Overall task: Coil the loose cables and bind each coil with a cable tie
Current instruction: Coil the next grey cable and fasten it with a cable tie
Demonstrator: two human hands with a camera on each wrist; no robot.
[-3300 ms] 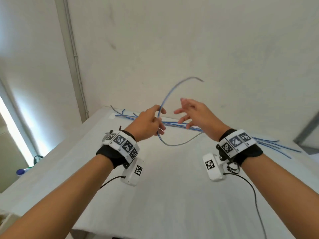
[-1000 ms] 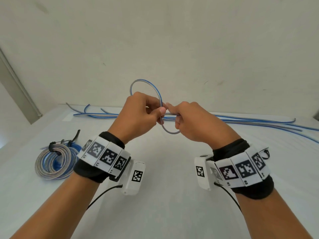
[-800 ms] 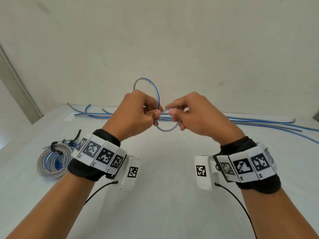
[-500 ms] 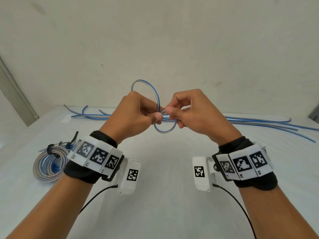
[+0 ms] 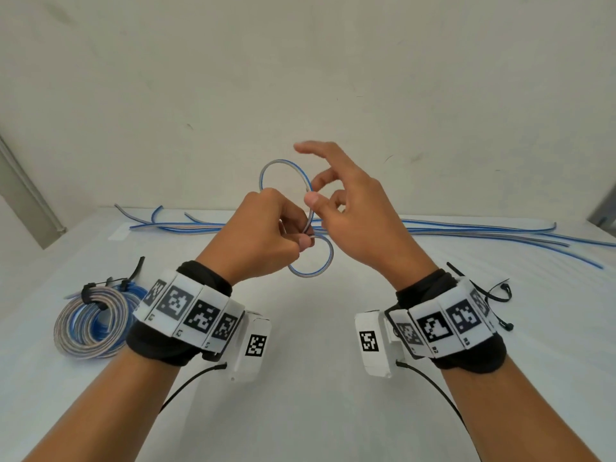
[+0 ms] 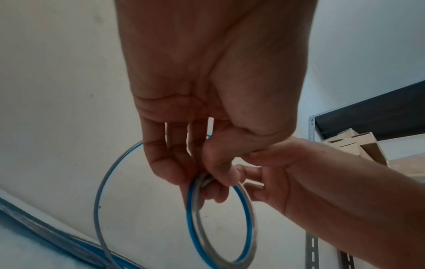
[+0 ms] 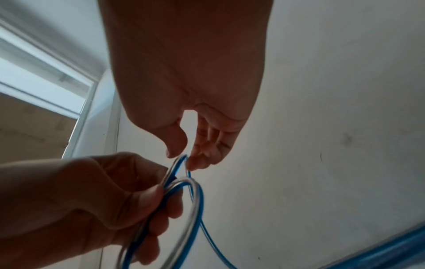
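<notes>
A blue-and-grey cable [image 5: 276,163] is held in the air above the white table [image 5: 316,378], bent into an upper loop and a smaller lower loop [image 5: 330,258]. My left hand [image 5: 300,238] pinches the crossing of the loops between thumb and curled fingers, as the left wrist view shows [image 6: 207,182]. My right hand [image 5: 315,191] is just above and to the right, index finger stretched out. Its thumb and a fingertip close lightly on the cable [image 7: 184,158] where the upper loop comes down. The cable's tail runs down to the table.
A finished coil [image 5: 90,325] bound with a black tie lies at the left of the table. Several loose cables [image 5: 466,228] stretch along the far edge by the wall. Loose black cable ties [image 5: 496,295] lie behind my right wrist. A metal shelf with cardboard boxes [image 6: 356,143] stands to the right.
My right hand has lifted away from the left hand's pinch and spread its fingers, index now stretched out. The left hand alone keeps the crossing of the loops.
</notes>
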